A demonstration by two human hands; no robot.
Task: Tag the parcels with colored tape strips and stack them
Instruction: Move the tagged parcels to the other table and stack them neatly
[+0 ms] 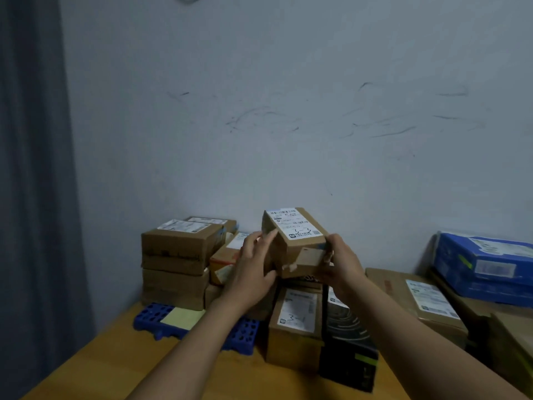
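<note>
- Brown cardboard, oblong parcel (294, 241) with a white printed label; the flap at its near end is loose and creased.
- The left hand (253, 264) and right hand (343, 264) curl round opposite sides and hold it above the other boxes.
- Beneath are a smooth tan wooden table (101, 356) and a blue perforated plastic tray (242, 333), with a scuffed pale wall (288, 111) behind.
- Its long axis runs from the person toward the wall, label upward.

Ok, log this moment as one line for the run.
left hand: grips parcel | right hand: grips same parcel | position: over the parcel pile | contact below: unclear
</note>
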